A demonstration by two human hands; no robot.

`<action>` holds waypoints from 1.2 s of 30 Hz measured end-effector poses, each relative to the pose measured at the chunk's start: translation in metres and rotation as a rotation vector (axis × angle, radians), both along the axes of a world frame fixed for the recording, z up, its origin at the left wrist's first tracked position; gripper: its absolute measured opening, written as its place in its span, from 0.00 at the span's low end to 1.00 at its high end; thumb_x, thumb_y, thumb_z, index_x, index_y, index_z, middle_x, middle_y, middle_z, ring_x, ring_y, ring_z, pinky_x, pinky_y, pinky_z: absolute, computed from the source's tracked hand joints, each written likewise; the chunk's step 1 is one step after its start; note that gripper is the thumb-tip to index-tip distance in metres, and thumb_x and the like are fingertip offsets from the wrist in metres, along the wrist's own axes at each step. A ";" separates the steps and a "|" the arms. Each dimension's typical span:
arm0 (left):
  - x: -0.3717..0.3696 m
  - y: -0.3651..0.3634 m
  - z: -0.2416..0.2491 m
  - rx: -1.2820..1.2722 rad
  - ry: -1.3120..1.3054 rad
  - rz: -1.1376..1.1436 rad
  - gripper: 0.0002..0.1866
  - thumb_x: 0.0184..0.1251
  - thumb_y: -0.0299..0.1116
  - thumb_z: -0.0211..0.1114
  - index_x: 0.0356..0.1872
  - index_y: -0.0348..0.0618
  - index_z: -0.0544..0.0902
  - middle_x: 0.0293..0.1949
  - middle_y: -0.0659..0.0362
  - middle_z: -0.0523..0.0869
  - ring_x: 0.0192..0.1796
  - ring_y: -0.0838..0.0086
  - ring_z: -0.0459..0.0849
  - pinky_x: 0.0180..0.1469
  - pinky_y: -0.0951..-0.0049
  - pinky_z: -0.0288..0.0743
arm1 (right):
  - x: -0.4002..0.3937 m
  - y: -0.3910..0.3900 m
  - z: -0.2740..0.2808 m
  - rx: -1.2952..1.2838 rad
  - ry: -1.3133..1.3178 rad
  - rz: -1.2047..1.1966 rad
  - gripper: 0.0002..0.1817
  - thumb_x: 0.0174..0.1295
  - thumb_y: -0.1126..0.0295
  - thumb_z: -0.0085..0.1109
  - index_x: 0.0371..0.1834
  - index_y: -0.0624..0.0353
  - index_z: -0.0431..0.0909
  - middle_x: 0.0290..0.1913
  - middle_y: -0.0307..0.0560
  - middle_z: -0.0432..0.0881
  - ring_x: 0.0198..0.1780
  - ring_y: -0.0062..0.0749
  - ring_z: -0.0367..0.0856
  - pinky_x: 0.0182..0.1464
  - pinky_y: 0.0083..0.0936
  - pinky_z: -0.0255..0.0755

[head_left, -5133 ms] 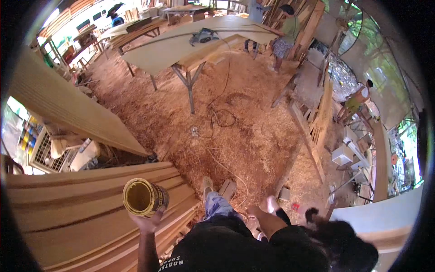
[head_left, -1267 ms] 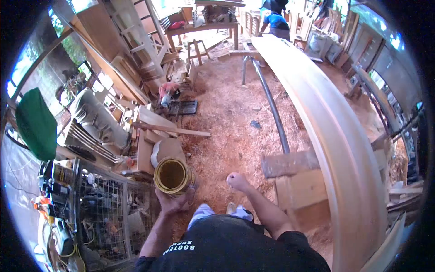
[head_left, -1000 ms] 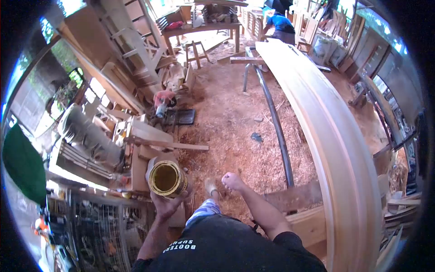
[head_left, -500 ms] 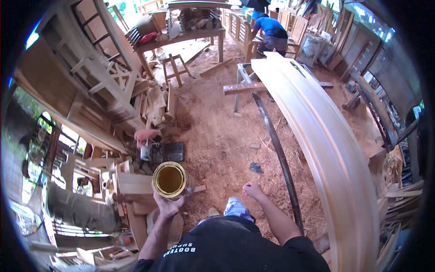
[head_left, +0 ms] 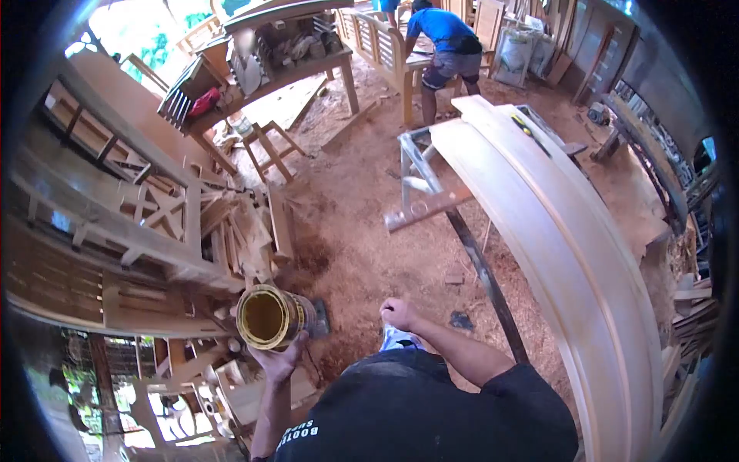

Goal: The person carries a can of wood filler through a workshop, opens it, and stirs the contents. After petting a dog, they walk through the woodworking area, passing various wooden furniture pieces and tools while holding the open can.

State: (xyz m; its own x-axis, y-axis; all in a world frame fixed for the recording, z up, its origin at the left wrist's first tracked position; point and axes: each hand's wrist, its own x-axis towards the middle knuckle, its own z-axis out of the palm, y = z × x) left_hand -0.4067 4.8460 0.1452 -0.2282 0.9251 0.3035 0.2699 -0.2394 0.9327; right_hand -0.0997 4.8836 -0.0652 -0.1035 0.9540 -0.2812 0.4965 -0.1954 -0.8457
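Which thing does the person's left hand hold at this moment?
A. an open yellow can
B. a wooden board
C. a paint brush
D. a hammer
A: the left hand has its grip around the bottom of an open yellow can, whose mouth faces the camera, while the right hand is a closed fist with nothing seen in it.

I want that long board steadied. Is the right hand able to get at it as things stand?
Probably yes. The right hand is a loose fist holding nothing, and the long board runs along that side with only sawdust floor between. The left hand holds the open can.
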 end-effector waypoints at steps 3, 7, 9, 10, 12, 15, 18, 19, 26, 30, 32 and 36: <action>0.007 0.072 0.012 0.023 -0.068 0.029 0.57 0.44 0.29 0.90 0.75 0.37 0.61 0.68 0.52 0.74 0.66 0.66 0.78 0.69 0.62 0.74 | -0.014 0.092 0.013 0.091 0.042 0.132 0.15 0.64 0.57 0.59 0.44 0.55 0.87 0.42 0.54 0.90 0.46 0.47 0.90 0.51 0.39 0.82; 0.012 0.158 0.015 0.055 -0.064 0.076 0.55 0.51 0.28 0.87 0.78 0.40 0.60 0.69 0.52 0.73 0.68 0.63 0.75 0.72 0.60 0.70 | -0.028 0.185 0.051 0.096 0.070 0.179 0.15 0.65 0.58 0.60 0.45 0.56 0.86 0.42 0.53 0.90 0.47 0.43 0.90 0.52 0.38 0.81; 0.004 0.205 0.004 -0.018 -0.090 0.034 0.54 0.51 0.27 0.87 0.77 0.40 0.61 0.69 0.52 0.74 0.68 0.64 0.75 0.71 0.60 0.71 | -0.026 0.225 0.056 0.093 0.119 0.166 0.15 0.65 0.58 0.60 0.46 0.56 0.86 0.43 0.53 0.91 0.46 0.44 0.90 0.52 0.38 0.81; 0.002 0.228 0.002 -0.058 -0.100 0.011 0.53 0.51 0.27 0.87 0.77 0.40 0.62 0.68 0.52 0.75 0.68 0.64 0.75 0.71 0.60 0.72 | -0.023 0.243 0.059 0.081 0.099 0.133 0.15 0.65 0.58 0.60 0.46 0.56 0.86 0.43 0.53 0.91 0.46 0.44 0.90 0.52 0.38 0.81; 0.003 0.276 0.002 -0.066 -0.101 -0.040 0.56 0.49 0.26 0.87 0.77 0.40 0.57 0.70 0.52 0.71 0.69 0.64 0.76 0.71 0.60 0.72 | -0.021 0.283 0.060 0.061 0.061 0.065 0.16 0.65 0.58 0.61 0.47 0.55 0.87 0.43 0.53 0.91 0.45 0.44 0.90 0.51 0.37 0.82; 0.004 0.360 -0.003 -0.046 -0.094 -0.092 0.53 0.48 0.26 0.87 0.75 0.38 0.63 0.66 0.53 0.76 0.64 0.65 0.80 0.66 0.61 0.78 | -0.011 0.349 0.039 0.073 0.102 -0.040 0.16 0.64 0.57 0.61 0.47 0.54 0.87 0.42 0.53 0.91 0.44 0.44 0.90 0.50 0.38 0.82; 0.005 0.451 0.006 0.038 0.088 -0.246 0.44 0.48 0.26 0.87 0.68 0.37 0.72 0.59 0.55 0.82 0.59 0.67 0.84 0.63 0.64 0.80 | 0.002 0.415 0.009 0.050 -0.021 -0.128 0.15 0.64 0.57 0.61 0.46 0.53 0.87 0.41 0.53 0.91 0.44 0.44 0.90 0.49 0.38 0.82; 0.026 0.479 0.027 0.032 -0.096 -0.266 0.39 0.47 0.30 0.88 0.62 0.36 0.78 0.53 0.57 0.86 0.54 0.68 0.86 0.60 0.65 0.81 | 0.008 0.434 0.005 0.080 0.010 -0.172 0.15 0.63 0.57 0.62 0.44 0.54 0.87 0.41 0.52 0.91 0.43 0.44 0.90 0.48 0.38 0.82; 0.015 0.728 0.016 0.177 0.259 -0.543 0.38 0.45 0.36 0.88 0.58 0.37 0.79 0.49 0.58 0.88 0.49 0.72 0.87 0.54 0.67 0.82 | 0.046 0.545 -0.045 -0.280 -0.235 -0.535 0.15 0.65 0.54 0.61 0.43 0.51 0.88 0.39 0.50 0.91 0.43 0.42 0.91 0.47 0.38 0.83; 0.051 0.815 0.026 0.264 0.266 -0.632 0.39 0.43 0.39 0.87 0.58 0.38 0.79 0.49 0.57 0.87 0.49 0.70 0.86 0.53 0.65 0.82 | 0.051 0.582 -0.036 -0.335 -0.221 -0.629 0.14 0.67 0.54 0.60 0.44 0.50 0.88 0.38 0.50 0.91 0.43 0.42 0.91 0.47 0.39 0.83; 0.067 0.855 0.009 0.180 0.180 -0.696 0.40 0.41 0.40 0.87 0.58 0.38 0.78 0.50 0.57 0.87 0.50 0.69 0.86 0.55 0.64 0.82 | 0.054 0.602 -0.021 -0.304 -0.236 -0.652 0.14 0.67 0.55 0.61 0.44 0.51 0.88 0.38 0.50 0.91 0.42 0.43 0.91 0.48 0.40 0.83; 0.127 0.926 0.010 0.155 0.154 -0.798 0.50 0.40 0.43 0.88 0.66 0.36 0.70 0.53 0.51 0.84 0.52 0.62 0.86 0.57 0.61 0.80 | 0.083 0.663 -0.027 -0.169 -0.200 -0.714 0.14 0.67 0.56 0.62 0.45 0.52 0.87 0.38 0.50 0.91 0.43 0.46 0.91 0.48 0.40 0.83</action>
State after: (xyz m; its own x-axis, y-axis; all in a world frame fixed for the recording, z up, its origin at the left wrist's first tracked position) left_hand -0.2793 5.7715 0.1548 0.5338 0.7368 0.4150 0.0865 -0.5357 0.8400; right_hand -0.0165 5.5462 -0.0925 0.5913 0.7125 -0.3779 0.3415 -0.6457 -0.6830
